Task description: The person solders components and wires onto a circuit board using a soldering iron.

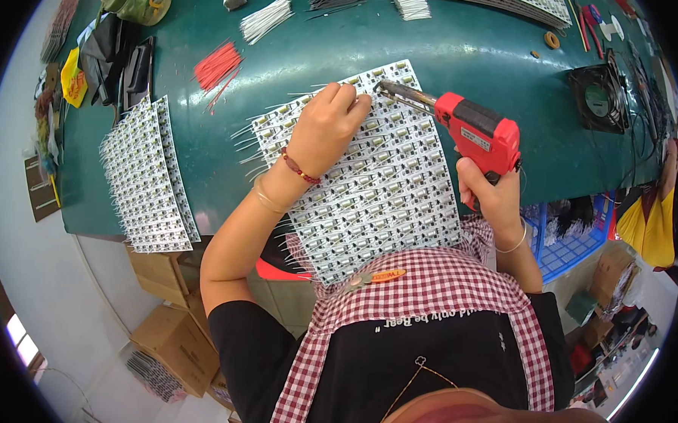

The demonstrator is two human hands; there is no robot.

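Observation:
A large white circuit board panel, covered in rows of small components, lies at the table's near edge. Thin white wires stick out along its left side. My right hand is wrapped round the grip of a red and black soldering gun. The gun's metal tip meets the panel's far part, close to my left fingertips. My left hand rests over the panel's upper middle with its fingers bent and pinched together. Whatever sits between those fingers is hidden by the hand.
More populated panels overhang the table's left edge. Bundles of red wires and white wires lie beyond my left hand. A black fan stands at the right. Below it is a blue basket; cardboard boxes sit at lower left.

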